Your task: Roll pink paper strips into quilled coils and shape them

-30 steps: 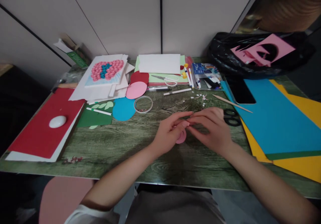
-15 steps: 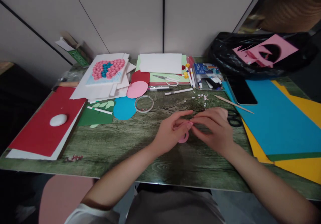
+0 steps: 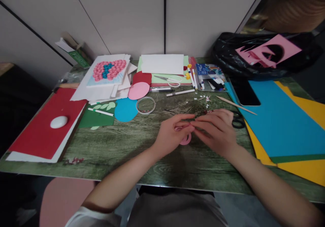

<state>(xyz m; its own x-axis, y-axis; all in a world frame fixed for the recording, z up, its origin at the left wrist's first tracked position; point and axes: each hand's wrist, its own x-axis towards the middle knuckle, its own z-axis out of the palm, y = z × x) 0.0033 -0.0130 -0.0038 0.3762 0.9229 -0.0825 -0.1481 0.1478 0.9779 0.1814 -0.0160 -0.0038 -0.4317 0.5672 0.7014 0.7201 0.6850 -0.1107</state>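
Note:
A curled pink paper strip hangs below my fingers, its loop showing under the left palm. My left hand pinches this strip between thumb and fingers. My right hand meets it from the right, its fingertips closed at the strip's upper end, which they mostly hide. Just right of my right hand lie black-handled scissors, partly covered by it. Small paper scraps are scattered beyond the hands, near a pointed wooden stick.
A phone rests on blue paper to the right. Tape ring, paper circles, white-handled scissors and markers lie behind. A flower picture and red paper with a white oval object are left.
My right fingertips have moved slightly left, over the tip of the pink paper strip, and now cover it more. My left hand stays nearly still.

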